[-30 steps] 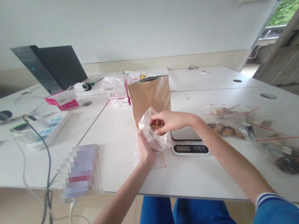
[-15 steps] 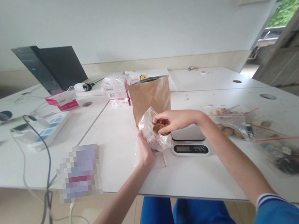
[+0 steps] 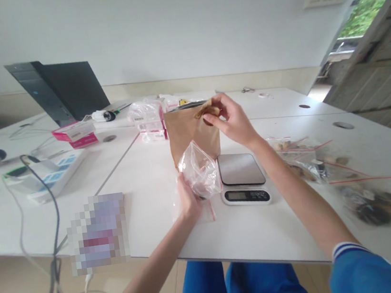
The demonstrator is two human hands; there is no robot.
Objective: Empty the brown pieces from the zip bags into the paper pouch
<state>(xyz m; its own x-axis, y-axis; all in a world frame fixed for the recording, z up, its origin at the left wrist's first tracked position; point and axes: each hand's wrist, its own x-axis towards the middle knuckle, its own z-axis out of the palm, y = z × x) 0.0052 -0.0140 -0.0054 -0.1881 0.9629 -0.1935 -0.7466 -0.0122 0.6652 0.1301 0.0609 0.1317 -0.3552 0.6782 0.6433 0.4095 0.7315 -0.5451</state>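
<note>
Brown dried pieces [image 3: 207,112], pinched in the right hand [image 3: 235,122] at the top of a kraft paper pouch [image 3: 186,133].

Right hand: thumb and fingers clamped on the pieces, at the pouch's upper right corner; whether they touch it cannot be told. Left hand [image 3: 189,199]: fingers wrapped round the lower side of a crumpled clear plastic bag [image 3: 201,172], held in front of the pouch. Pouch: upright, mouth parted, on the white table [image 3: 144,211]. Digital kitchen scale [image 3: 241,170]: white body, grey plate, just right of the plastic bag. Farther right: red-edged zip bags [image 3: 372,207] with brown contents, lying together. Beyond the pouch, to its left: plastic-wrapped pink-and-white boxes [image 3: 147,119]. Far left: white power strip [image 3: 66,170]; black computer tower [image 3: 76,90] at the back.
</note>
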